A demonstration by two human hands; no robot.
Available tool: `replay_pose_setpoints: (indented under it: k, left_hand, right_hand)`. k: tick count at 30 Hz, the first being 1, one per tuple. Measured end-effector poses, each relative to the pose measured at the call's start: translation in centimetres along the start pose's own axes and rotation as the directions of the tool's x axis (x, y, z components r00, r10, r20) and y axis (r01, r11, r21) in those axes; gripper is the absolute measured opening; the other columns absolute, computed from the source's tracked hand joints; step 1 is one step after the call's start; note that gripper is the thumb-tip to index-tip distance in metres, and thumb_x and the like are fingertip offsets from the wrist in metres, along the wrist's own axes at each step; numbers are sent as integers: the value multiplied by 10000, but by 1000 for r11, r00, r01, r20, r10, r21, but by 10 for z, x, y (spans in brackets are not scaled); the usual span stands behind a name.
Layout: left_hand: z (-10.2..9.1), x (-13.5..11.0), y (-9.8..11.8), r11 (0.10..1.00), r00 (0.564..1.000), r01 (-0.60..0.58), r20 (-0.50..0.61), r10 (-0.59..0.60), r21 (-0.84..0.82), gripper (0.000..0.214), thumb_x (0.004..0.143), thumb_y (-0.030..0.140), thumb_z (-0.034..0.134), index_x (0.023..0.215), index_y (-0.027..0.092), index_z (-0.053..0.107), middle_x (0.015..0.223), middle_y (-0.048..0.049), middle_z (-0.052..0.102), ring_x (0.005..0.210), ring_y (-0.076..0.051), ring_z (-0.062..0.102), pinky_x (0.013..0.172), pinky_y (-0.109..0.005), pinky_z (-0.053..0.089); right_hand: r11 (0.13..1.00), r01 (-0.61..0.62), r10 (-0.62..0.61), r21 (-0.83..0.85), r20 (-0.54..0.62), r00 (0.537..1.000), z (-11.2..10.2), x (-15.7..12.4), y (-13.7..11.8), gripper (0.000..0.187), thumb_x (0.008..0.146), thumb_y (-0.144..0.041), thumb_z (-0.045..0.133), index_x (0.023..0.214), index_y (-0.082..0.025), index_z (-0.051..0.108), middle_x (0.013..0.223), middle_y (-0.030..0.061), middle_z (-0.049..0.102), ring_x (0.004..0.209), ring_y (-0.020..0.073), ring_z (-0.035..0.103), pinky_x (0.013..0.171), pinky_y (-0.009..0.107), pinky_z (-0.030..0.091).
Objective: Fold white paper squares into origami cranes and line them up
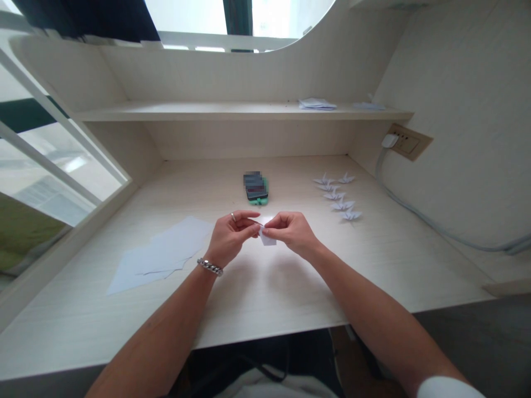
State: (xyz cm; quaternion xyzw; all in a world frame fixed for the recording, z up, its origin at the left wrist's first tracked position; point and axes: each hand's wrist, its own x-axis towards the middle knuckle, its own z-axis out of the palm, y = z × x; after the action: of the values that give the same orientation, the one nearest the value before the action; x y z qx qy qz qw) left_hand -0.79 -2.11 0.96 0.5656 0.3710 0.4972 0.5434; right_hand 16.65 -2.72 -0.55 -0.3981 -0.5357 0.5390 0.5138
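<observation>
A small folded piece of white paper (268,240) is held between both hands above the middle of the desk. My left hand (233,232), with a ring and a chain bracelet, pinches its left upper edge between thumb and fingers. On the other side my right hand (293,231) grips the upper right part with thumb and forefinger. The fingertips hide the top of the paper. Several white paper cranes (342,205) stand in a slanting row to the right, apart from my hands.
Loose white sheets (161,251) lie on the desk (265,309) at the left. A phone in a green case (258,194) lies beyond my hands. Folded papers (317,104) rest on the shelf (207,110). A cable (409,207) runs from the wall socket (410,142) along the right side.
</observation>
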Motion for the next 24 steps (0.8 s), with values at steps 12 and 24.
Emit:
replay_pose_setpoints:
  k: [12,24]
  left_hand:
    - [-2,-1,-1,999,1000,2,-4,-2,-55,368,581,207,865,910,124,720,789,-87,759,720,-194,709,699,-301,569]
    - [-3,1,-7,991,996,-92,-21,91,-92,303,604,183,857,879,152,733,779,-70,761,736,-188,716,711,-283,579]
  right_hand:
    - [965,210,-215,-154,-16,976,3,-7,0,202,686,-340,778,723,-153,712,705,57,711,639,169,642,597,294,509]
    - [752,521,-550,-404,52,834,4,-12,-8,83,782,-225,690,726,-170,716,737,51,731,671,154,663,621,261,507]
